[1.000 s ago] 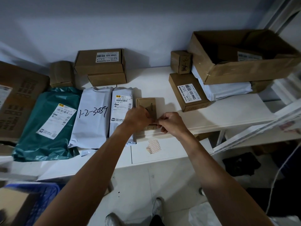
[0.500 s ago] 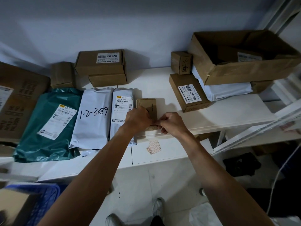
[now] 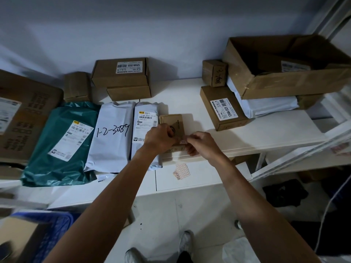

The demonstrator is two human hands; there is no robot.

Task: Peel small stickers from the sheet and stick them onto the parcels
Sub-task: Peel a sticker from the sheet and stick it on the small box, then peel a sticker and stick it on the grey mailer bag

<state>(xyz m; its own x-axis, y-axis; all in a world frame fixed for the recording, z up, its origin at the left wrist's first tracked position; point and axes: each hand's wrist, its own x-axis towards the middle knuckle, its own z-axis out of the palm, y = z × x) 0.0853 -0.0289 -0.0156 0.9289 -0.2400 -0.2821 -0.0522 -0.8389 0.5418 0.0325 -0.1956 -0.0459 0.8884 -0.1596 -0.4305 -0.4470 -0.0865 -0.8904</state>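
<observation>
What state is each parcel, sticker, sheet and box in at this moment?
small brown parcel, flat on the shelf, held by the left hand.
sticker, pinched by the right hand at the parcel's near end; stuck or not, cannot tell.
sticker sheet, lying flat on the lower board, untouched.
large cardboard box, open on top.
green mailer, lying flat, label up.
</observation>
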